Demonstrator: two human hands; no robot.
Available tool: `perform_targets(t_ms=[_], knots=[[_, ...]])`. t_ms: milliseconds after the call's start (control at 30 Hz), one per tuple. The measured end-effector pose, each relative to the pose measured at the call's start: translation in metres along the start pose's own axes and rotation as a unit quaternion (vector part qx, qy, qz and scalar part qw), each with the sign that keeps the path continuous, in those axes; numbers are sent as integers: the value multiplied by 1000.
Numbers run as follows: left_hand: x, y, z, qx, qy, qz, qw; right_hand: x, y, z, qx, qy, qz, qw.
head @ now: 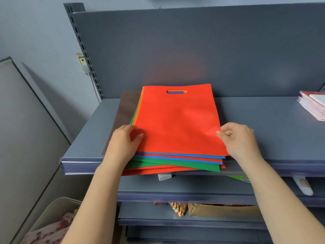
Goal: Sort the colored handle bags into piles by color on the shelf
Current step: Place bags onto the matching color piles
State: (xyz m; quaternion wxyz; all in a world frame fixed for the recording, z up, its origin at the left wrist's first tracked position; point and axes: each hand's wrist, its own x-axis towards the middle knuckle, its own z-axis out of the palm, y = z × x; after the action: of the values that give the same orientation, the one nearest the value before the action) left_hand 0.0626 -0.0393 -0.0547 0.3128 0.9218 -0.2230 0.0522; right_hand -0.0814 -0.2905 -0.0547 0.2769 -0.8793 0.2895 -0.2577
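A mixed stack of flat handle bags lies on the grey shelf [263, 124]. A red bag [177, 120] with a cut-out handle at its far end is on top. Blue [184, 155], green [175, 163], orange and more red edges show underneath. My left hand [125, 141] grips the stack's near left edge, thumb on the red bag. My right hand [237, 136] pinches the top red bag's near right edge, thumb on top and fingers curled under.
A pile of pink and white booklets [313, 106] lies at the shelf's far right. Lower shelves hold a cardboard box [219, 210] and packets. A basket with floral cloth [51, 224] stands at bottom left. A slotted upright [82, 48] frames the shelf's left side.
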Motion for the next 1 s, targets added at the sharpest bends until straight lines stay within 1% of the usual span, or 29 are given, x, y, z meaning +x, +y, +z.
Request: perform_targets(t_ms=[100, 233, 400, 467, 567, 600, 667, 767, 833, 933, 1000], knots=[[6, -7, -1, -8, 13, -34, 999, 3, 12, -5, 16, 42, -6, 999], [17, -12, -3, 9, 6, -77, 997, 9, 31, -13, 58, 89, 17, 994], [23, -8, -10, 18, 34, -118, 992, 9, 42, -15, 129, 102, 28, 986], [21, -6, -13, 34, 58, -125, 990, 6, 40, -14, 159, 115, 27, 980], [15, -5, -16, 60, 90, -106, 988, 3, 38, -17, 203, 130, 31, 970], [12, -4, -17, 53, 103, -98, 988, 2, 37, -19, 211, 128, 27, 969], [3, -4, -19, 3, 138, -94, 986, 1, 31, -22, 231, 114, 17, 966], [-15, 1, -27, -83, 193, -121, 970, -2, 23, -26, 291, 94, 25, 952], [-35, 6, -33, -112, 236, -138, 956, -7, 19, -29, 340, 74, 32, 937], [-74, 19, -40, -150, 321, -134, 926, -20, 11, -32, 403, 33, 36, 914], [-102, 23, -42, -173, 360, -139, 906, -30, 5, -32, 449, 11, 43, 892]])
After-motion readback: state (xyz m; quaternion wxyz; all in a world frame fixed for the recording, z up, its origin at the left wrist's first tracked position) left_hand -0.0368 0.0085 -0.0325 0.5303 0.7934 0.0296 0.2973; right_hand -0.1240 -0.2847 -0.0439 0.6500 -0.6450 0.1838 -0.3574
